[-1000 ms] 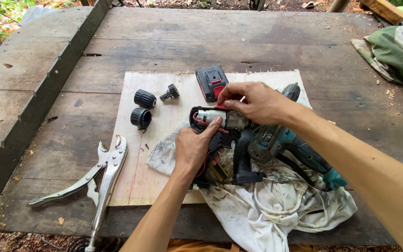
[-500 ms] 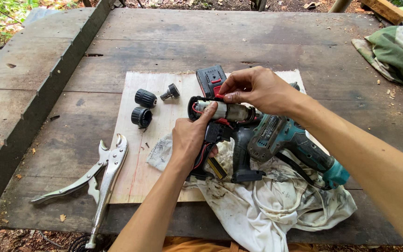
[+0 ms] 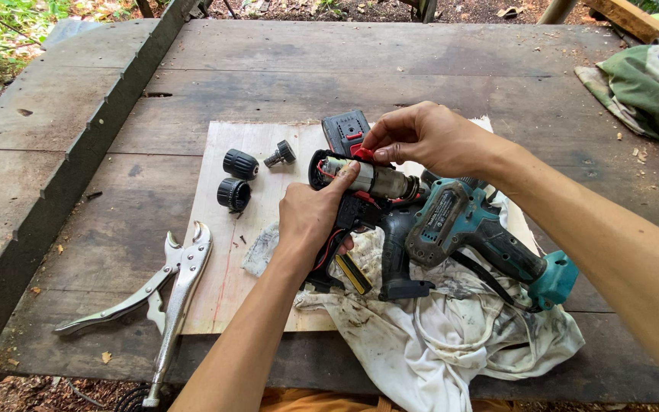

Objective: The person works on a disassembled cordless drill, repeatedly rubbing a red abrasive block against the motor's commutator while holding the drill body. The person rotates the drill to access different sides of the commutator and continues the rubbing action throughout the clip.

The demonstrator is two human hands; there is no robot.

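Your right hand [image 3: 429, 141] has lifted slightly, pinching the red tab [image 3: 362, 153]. Left hand [image 3: 310, 217] grips the opened drill body [image 3: 360, 191]. Risk: tugging may tear the thin wires [image 3: 328, 248].

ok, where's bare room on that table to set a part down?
Bare planks beyond the plywood board, and between locking pliers and the left raised beam. Crowded around both hands, left hand and right hand, over the white rag.

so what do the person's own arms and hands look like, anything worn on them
Both forearms are bare, with no sleeves in view. The left hand and right hand wear no gloves, and no rings, watch or bands show on either wrist.
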